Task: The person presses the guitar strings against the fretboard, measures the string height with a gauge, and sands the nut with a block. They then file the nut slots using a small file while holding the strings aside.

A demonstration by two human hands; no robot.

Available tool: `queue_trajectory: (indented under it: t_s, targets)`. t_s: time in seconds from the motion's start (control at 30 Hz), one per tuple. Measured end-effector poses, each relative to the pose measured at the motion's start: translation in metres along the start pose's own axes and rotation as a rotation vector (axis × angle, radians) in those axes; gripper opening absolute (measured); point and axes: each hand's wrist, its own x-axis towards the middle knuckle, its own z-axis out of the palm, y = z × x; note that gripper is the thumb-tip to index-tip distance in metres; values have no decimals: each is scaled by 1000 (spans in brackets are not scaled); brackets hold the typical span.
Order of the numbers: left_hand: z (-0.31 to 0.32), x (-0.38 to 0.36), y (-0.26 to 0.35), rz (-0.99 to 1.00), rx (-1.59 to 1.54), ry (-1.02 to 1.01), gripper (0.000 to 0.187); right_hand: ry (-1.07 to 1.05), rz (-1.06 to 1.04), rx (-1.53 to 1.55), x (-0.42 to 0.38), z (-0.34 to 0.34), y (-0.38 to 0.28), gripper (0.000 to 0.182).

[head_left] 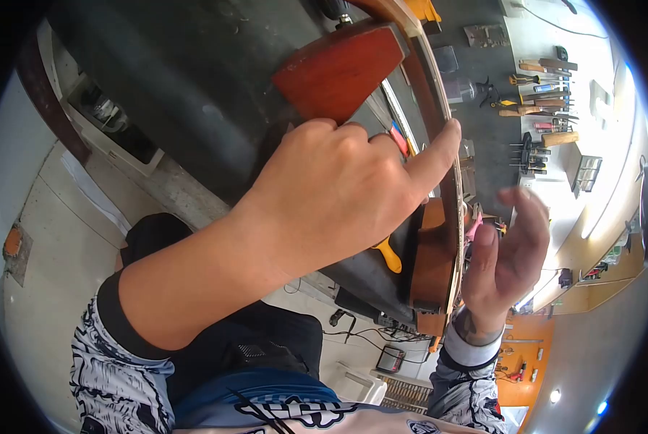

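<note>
My left hand [346,181] reaches across the middle with its back towards the camera. Most of its fingers are curled under and hidden, and one digit stretches out onto the thin edge of a long curved wooden rim [457,228]. Whatever the curled fingers hold cannot be seen. Just above the knuckles, a red wooden block [342,69] meets the inner side of the rim. My right hand [508,253] is raised on the outer side of the rim, thumb and fingers bent and apart, with nothing between them. A brown wooden block [431,246] lies against the rim's inner side.
Under the rim is a dark bench top [186,94]. A yellow-orange handle [389,256] shows below my left hand. Chisels and pliers [544,101] line the right side, near a wooden shelf [613,282]. Cables and a small device [391,359] are at the lower middle.
</note>
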Motion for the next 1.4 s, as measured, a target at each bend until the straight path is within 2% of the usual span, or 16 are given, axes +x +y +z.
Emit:
queue_trajectory:
  t_s: [0.1,0.3,0.37,0.5,0.67,0.8,0.87,0.97,1.4]
  targets:
    - [2,-1,0,-3,-15,58,43,73,-40,109,31,23,8,46]
    - [11,-5,0,-34,-63,115,47,-56,-191,-17,70,39,20,53]
    - [11,-5,-1,-59,-90,122,41,-66,-212,-12,76,44,22,58]
    - [11,-4,1,-73,-121,121,37,-87,-229,12,81,46,25,65]
    - [11,-4,1,-82,-123,106,38,-181,-126,-64,83,49,14,88]
    - [10,-4,0,-84,-137,85,30,-134,-178,45,86,54,21,75]
    - [12,-5,-1,-68,-132,74,23,-132,-169,47,85,54,21,75]
    - [12,-5,0,-67,-122,93,19,-186,-104,-66,84,51,13,87]
    - [13,-6,1,-78,-99,91,21,-181,-103,-49,84,51,14,86]
